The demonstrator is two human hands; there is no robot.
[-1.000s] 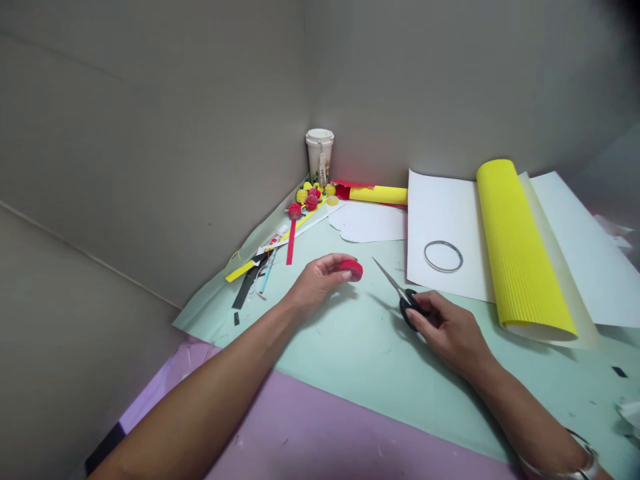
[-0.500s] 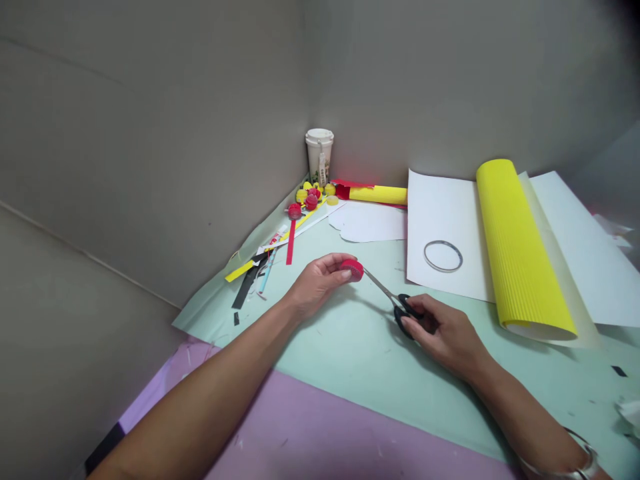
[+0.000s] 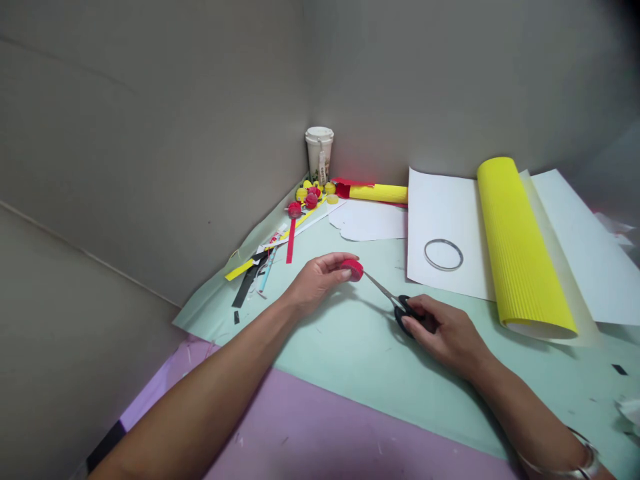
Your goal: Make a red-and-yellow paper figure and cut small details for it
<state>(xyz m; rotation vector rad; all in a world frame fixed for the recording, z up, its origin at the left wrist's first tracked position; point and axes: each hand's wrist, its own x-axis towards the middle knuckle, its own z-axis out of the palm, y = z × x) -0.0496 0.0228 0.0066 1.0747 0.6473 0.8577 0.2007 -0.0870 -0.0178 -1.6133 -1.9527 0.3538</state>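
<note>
Between the thumb and fingers of my left hand (image 3: 323, 283) is a small round red ribbed piece (image 3: 353, 269), held above the pale green sheet (image 3: 330, 347). My right hand (image 3: 445, 333) is closed on the black handles of the scissors (image 3: 384, 289), thumb and fingers at the loops. The scissor blades point up and left, and their tips meet the right edge of the red piece. Whether the tips are inside the piece or only against it, I cannot tell.
Behind lie several red and yellow balls (image 3: 311, 199), a lidded cup (image 3: 319, 155) and paper strips (image 3: 245, 283). At the right, a yellow corrugated roll (image 3: 525, 253) and a ring (image 3: 444, 255) rest on white sheets (image 3: 425, 207). Grey walls stand behind and left.
The scissor blades look slightly closer together at the red piece. Both hands have otherwise hardly moved.
</note>
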